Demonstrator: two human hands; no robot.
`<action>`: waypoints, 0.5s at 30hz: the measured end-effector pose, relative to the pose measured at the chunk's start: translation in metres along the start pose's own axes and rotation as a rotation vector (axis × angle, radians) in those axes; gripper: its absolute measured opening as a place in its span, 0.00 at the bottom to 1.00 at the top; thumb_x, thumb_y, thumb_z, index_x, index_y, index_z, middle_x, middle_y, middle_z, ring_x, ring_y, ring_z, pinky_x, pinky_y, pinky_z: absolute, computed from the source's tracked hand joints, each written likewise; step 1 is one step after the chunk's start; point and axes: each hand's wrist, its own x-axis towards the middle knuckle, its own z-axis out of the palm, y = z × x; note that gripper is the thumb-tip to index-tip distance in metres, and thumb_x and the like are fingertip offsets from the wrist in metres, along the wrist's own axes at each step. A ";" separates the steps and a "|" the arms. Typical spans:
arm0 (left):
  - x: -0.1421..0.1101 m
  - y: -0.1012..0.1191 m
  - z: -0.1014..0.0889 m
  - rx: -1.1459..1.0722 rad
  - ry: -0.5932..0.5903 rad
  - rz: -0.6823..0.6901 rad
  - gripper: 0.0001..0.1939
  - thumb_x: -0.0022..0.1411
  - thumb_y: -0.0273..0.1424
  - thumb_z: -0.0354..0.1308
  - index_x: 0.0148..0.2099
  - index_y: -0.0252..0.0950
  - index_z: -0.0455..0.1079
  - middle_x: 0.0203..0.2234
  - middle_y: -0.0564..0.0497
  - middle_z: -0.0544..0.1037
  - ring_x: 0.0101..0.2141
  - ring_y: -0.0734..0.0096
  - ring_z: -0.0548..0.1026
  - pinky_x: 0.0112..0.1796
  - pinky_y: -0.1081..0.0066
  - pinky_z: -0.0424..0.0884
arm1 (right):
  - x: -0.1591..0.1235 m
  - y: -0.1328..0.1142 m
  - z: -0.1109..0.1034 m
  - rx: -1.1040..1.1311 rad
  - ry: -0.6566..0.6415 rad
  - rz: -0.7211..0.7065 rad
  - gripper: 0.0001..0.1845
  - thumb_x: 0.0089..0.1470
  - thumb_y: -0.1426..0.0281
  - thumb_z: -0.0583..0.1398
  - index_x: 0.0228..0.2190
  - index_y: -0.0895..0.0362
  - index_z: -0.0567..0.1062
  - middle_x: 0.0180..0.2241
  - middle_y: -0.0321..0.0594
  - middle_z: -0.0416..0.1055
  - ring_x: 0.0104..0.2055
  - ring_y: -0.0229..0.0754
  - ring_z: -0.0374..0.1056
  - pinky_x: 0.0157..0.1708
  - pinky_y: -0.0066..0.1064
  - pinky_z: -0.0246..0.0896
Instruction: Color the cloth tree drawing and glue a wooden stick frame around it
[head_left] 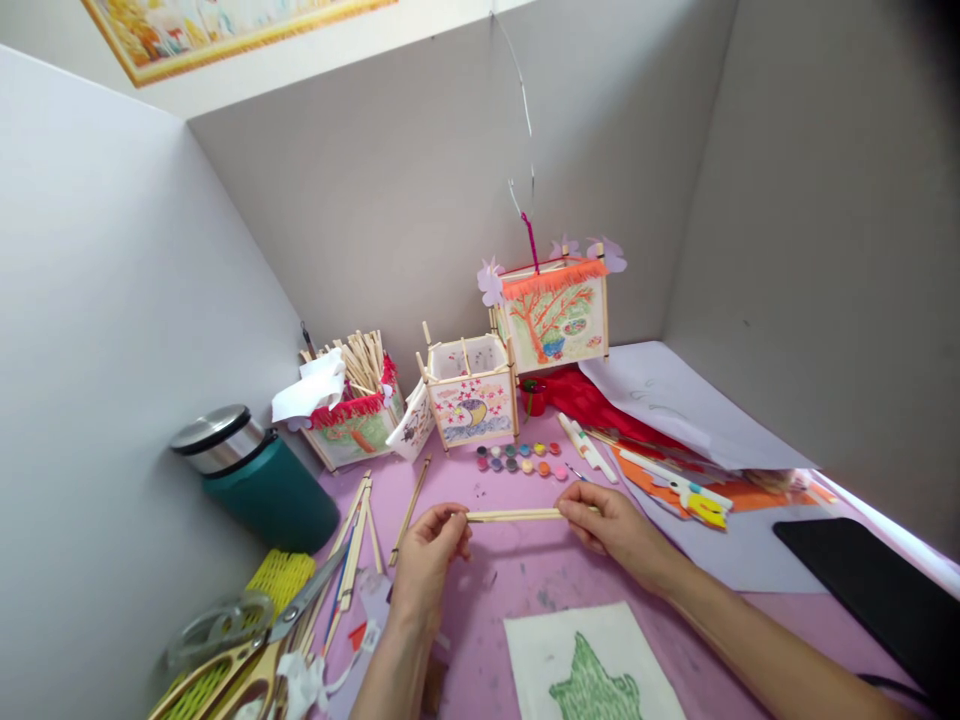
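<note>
My left hand (429, 556) pinches the left end of a pair of thin wooden sticks (514, 515), and my right hand (611, 523) pinches the right end. The sticks lie level just above the pink table top (517, 580). Behind them sits a strip of small paint pots (520, 460). A painted paper panel with a green shape (592, 665) lies in front of my hands.
Two paper lanterns (472, 395) (556, 310) stand at the back, beside a box of sticks (352, 405). A teal flask (259, 478), scissors (255, 640) and loose sticks (358, 535) lie at the left. Papers (690, 410) and a black tablet (877, 585) lie at the right.
</note>
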 end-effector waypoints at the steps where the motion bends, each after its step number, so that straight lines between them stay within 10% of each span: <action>1: 0.000 0.000 0.000 -0.003 0.004 0.002 0.12 0.50 0.36 0.63 0.34 0.32 0.70 0.20 0.56 0.69 0.19 0.82 0.64 0.24 0.77 0.62 | 0.000 0.002 0.000 -0.010 -0.005 -0.005 0.17 0.51 0.55 0.57 0.28 0.57 0.65 0.16 0.26 0.56 0.16 0.30 0.48 0.17 0.24 0.39; 15: -0.019 0.023 0.014 0.000 0.008 0.254 0.12 0.51 0.32 0.63 0.40 0.38 0.75 0.27 0.54 0.71 0.26 0.79 0.65 0.32 0.76 0.63 | -0.003 0.006 0.019 -0.640 -0.129 -0.580 0.13 0.60 0.66 0.52 0.33 0.56 0.74 0.32 0.42 0.71 0.37 0.42 0.64 0.40 0.34 0.57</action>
